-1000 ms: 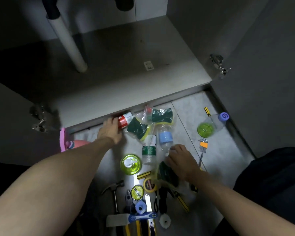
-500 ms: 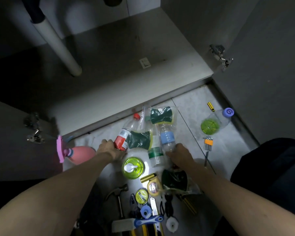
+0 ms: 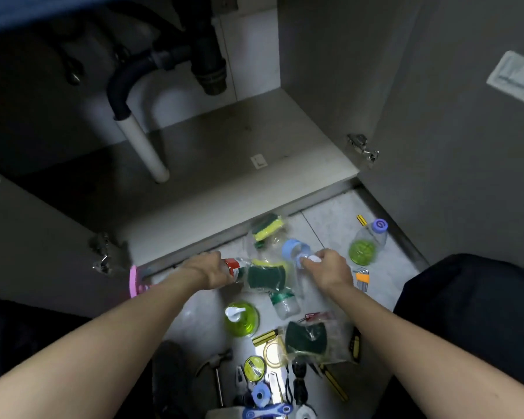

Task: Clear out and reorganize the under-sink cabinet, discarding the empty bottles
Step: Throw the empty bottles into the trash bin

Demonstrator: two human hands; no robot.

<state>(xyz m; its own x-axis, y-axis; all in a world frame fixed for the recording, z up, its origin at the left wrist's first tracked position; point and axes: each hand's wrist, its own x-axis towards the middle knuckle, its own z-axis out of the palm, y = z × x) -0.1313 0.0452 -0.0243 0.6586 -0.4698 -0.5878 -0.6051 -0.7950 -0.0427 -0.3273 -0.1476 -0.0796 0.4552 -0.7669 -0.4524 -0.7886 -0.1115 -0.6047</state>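
My left hand (image 3: pixel 211 270) grips a clear bottle with a red label (image 3: pixel 233 269), held above the floor in front of the cabinet. My right hand (image 3: pixel 330 269) grips a clear bottle with a blue label (image 3: pixel 291 248) by its white-capped end. A bagged green and yellow sponge (image 3: pixel 266 276) hangs between the two hands. Below them on the tiled floor lies a third clear bottle with a green label (image 3: pixel 283 301). The cabinet floor (image 3: pixel 224 164) is bare apart from a small white tag.
On the floor: a green pump bottle (image 3: pixel 241 319), a green bottle with a purple cap (image 3: pixel 366 243), another bagged sponge (image 3: pixel 307 337), hex keys (image 3: pixel 362 278), a hammer (image 3: pixel 217 367), tape rolls and tools, a pink spray bottle (image 3: pixel 135 282). Drain pipes (image 3: pixel 142 140) stand at the cabinet's left. Open doors flank both sides.
Both hands have lifted their bottles off the floor and up toward the cabinet edge. The right hand took hold of the blue-labelled bottle. The view tilted up, showing the drain pipes.
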